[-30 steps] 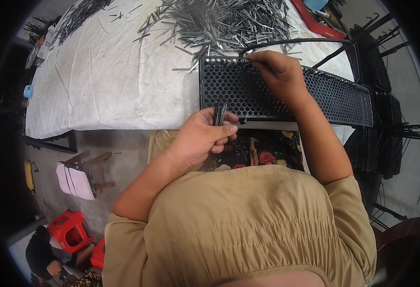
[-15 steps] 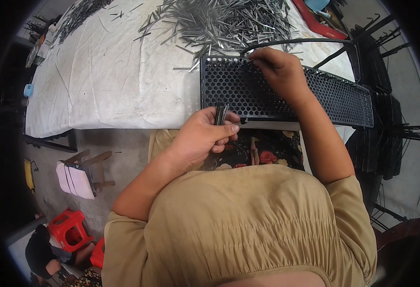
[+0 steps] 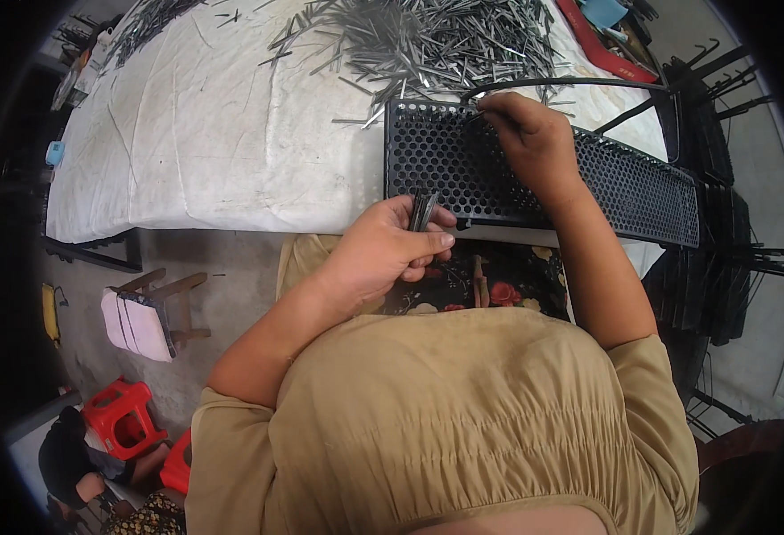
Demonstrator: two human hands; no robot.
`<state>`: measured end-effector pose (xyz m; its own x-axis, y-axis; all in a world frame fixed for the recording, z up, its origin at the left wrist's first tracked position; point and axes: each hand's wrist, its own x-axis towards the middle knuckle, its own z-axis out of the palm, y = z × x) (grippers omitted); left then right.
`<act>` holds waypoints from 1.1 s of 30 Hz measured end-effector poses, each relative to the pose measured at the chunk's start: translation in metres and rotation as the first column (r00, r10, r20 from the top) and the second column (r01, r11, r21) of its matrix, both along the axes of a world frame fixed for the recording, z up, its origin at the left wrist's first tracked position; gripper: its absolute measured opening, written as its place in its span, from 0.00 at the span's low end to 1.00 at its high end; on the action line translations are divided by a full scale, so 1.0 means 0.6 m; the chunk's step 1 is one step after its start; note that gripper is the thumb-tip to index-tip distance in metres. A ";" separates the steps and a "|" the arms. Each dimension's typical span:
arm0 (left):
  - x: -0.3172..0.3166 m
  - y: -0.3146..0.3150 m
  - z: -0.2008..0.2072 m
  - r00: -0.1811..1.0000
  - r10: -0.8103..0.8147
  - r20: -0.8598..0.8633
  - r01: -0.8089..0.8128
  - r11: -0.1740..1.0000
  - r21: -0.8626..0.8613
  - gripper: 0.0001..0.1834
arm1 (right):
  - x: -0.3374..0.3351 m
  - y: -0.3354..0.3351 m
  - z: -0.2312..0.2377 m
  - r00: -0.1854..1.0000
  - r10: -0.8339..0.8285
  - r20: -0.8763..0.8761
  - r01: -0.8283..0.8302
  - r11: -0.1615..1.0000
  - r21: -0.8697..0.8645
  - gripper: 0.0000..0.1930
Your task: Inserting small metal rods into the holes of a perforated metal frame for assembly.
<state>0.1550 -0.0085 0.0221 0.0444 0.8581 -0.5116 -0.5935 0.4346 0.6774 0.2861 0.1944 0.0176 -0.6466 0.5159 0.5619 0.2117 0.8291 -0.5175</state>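
Observation:
A bundle of thin dark metal strips (image 3: 424,212) stands upright in my left hand (image 3: 390,248), its thumb and fingers closed around them. That hand is at the near edge of a long black rack (image 3: 428,160) covered with round holes. Over the rack's far edge is my right hand (image 3: 535,138), thumb and fingertips pinched together. Whatever the pinch holds is too small to make out. Beyond the rack, a large heap of loose metal strips (image 3: 445,45) lies on the white cloth (image 3: 205,152).
A black bar frame (image 3: 579,81) runs behind the rack. At the far right lies a red curved piece (image 3: 602,49), with dark racks and hooks (image 3: 722,259) beyond the table. A pink-topped stool (image 3: 138,325), a red stool (image 3: 124,417) and a seated person (image 3: 66,459) are at left.
The rack and table appear slightly shifted to the right in view. Both hands keep nearly the same places over the rack, the left still holding its strips.

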 end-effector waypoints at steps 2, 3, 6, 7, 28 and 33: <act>-0.002 -0.002 -0.002 1.000 -0.002 -0.005 0.002 1.000 0.008 0.12 | 0.000 -0.003 0.004 0.999 0.016 0.030 -0.018 0.998 0.056 0.07; -0.002 -0.003 -0.003 1.000 -0.001 -0.005 0.001 1.000 0.007 0.12 | 0.002 -0.003 0.003 0.999 0.018 0.030 -0.019 0.998 0.055 0.07; -0.002 -0.003 -0.003 1.000 0.011 -0.006 -0.011 1.000 0.005 0.13 | 0.007 -0.001 0.003 0.996 0.025 0.090 -0.034 0.994 0.104 0.07; -0.002 -0.001 -0.003 1.000 -0.002 -0.007 0.002 1.000 0.007 0.13 | 0.009 -0.001 0.003 0.995 0.043 0.085 -0.052 0.992 0.112 0.07; -0.001 -0.001 -0.004 0.999 0.011 0.032 -0.011 1.000 0.004 0.17 | -0.003 0.007 0.007 0.998 0.057 0.026 -0.057 0.998 0.017 0.09; -0.003 -0.003 -0.006 0.999 0.012 0.042 -0.012 1.000 0.002 0.17 | 0.004 0.009 0.009 0.999 0.022 0.047 -0.022 1.000 -0.004 0.09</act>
